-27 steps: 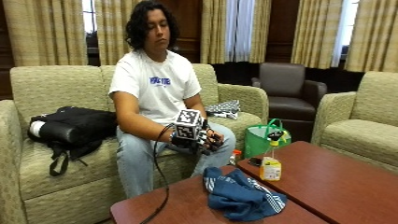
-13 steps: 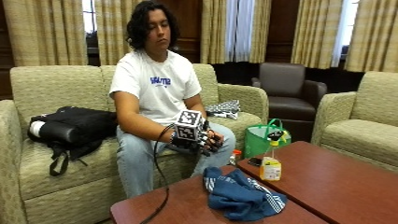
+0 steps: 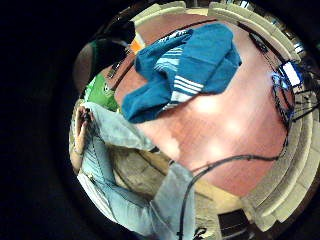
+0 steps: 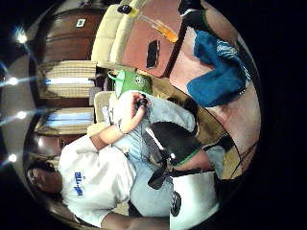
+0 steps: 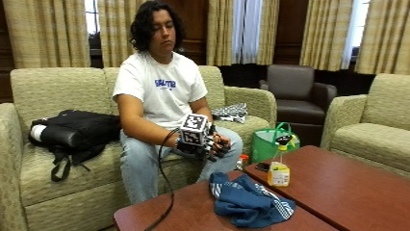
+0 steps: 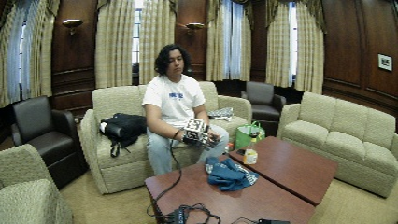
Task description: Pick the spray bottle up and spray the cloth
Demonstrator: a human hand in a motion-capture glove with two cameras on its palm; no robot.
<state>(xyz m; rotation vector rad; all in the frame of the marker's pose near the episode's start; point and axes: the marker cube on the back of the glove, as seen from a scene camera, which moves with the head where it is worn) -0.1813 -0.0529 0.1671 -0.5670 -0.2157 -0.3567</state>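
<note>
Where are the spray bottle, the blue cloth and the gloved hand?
spray bottle (image 5: 278, 172): outside view, on its yellow-labelled body.
blue cloth (image 5: 247, 202): outside view, middle of the crumpled cloth on the table.
gloved right hand (image 5: 208, 144): outside view, on the glove over the lap.

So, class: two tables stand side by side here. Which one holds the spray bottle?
The farther table, on the armchair side: the spray bottle stands upright at its near corner. The other table holds only the blue cloth.
</note>
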